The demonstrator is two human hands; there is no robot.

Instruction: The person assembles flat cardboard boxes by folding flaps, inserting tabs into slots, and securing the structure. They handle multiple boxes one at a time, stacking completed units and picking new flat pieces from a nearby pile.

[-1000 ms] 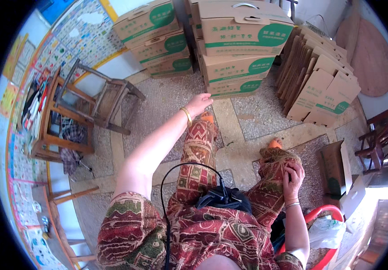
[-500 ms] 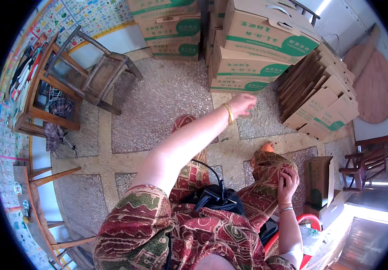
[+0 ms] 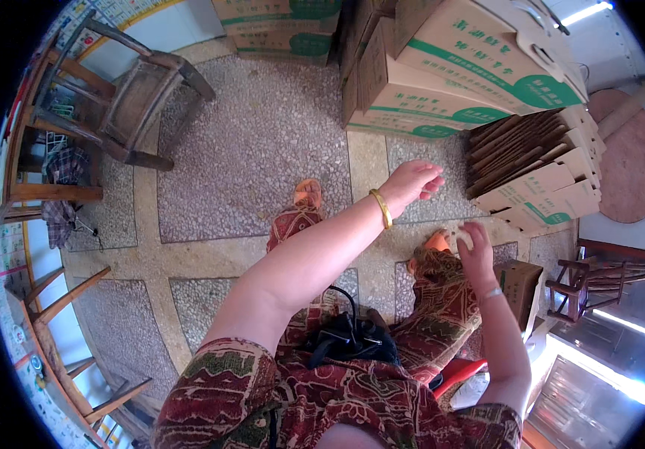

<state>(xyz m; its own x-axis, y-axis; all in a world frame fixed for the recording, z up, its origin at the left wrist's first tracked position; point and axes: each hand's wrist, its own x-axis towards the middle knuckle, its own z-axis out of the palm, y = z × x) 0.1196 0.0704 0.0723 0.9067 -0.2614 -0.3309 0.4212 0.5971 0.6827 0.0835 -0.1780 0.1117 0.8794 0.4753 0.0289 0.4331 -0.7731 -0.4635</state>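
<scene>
My left hand (image 3: 413,182), with a gold bangle at the wrist, reaches out over the floor in front of me. Its fingers are loosely bent and apart, and nothing shows in them. Lower and to the right, my right hand (image 3: 476,251) is raised above my right knee, thumb and fingers spread, holding nothing. Both hands are nearest to a leaning row of flattened cardboard boxes (image 3: 526,196), apart from it. Left of that row, large printed cardboard cartons (image 3: 442,75) with green bands are stacked up.
More cartons (image 3: 281,46) stand at the back. A worn wooden chair (image 3: 139,101) is on the left, with a wooden bench (image 3: 57,352) below it. At the right are a small wooden chair (image 3: 573,288), a brown box (image 3: 518,288) and a round board (image 3: 633,157). A red seat rim (image 3: 461,378) shows beside me.
My right hand has lifted off my knee and moved forward. My left hand has shifted slightly right and lower. The view has tilted, and the cartons appear closer.
</scene>
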